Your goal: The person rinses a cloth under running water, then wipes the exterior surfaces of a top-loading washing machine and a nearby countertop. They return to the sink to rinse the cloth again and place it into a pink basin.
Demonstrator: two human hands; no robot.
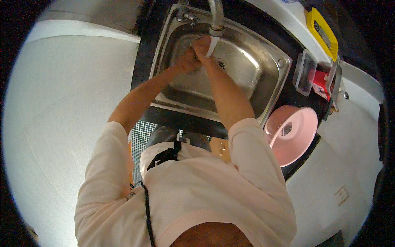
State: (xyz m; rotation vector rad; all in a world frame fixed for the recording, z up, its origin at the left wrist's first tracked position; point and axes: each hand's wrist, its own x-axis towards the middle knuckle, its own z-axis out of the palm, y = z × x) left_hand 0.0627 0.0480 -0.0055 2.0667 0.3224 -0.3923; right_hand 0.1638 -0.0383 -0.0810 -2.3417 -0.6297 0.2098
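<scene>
Water (212, 46) runs from a metal faucet (217, 15) onto my hands inside a stainless steel sink (237, 77). My left hand (187, 60) is low over the left part of the basin, its fingers against my right hand. My right hand (202, 46) is just under the faucet's outlet, with the stream falling beside it and over its wrist. The two hands overlap and are somewhat blurred, so the fingers are hard to make out. No object shows in either of them. Part of the drain (221, 64) is visible to the right of my right wrist.
On the black counter (182, 119) at the right, a pink plastic basin (299, 132) leans on its side. Behind it are a clear plastic container (305, 72), a red box (321, 85) and a yellow plastic frame (322, 35). A small tap (186, 18) is at the sink's back left corner.
</scene>
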